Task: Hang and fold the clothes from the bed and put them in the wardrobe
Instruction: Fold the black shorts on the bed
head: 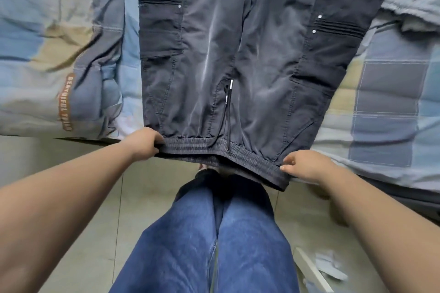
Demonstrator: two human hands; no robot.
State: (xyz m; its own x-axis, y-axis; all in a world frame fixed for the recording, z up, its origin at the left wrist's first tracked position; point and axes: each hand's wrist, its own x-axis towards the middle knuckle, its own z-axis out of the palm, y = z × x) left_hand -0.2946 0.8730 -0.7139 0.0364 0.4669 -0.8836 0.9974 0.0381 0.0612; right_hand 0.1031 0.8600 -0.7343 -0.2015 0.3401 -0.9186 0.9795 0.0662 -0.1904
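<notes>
The left leg of the trousers (214,54) is cut off by the top edge; fingertips are hidden under the waistband (214,152).

Blue jeans (214,245), tiled floor (83,185), pale scraps (331,266) at lower right.

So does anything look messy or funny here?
A little. The black shorts lie crooked: one leg spreads out sideways on the bed. The waistband hangs past the bed's edge, pinched by the left hand and right hand. Torn-looking paper scraps lie on the floor.
</notes>
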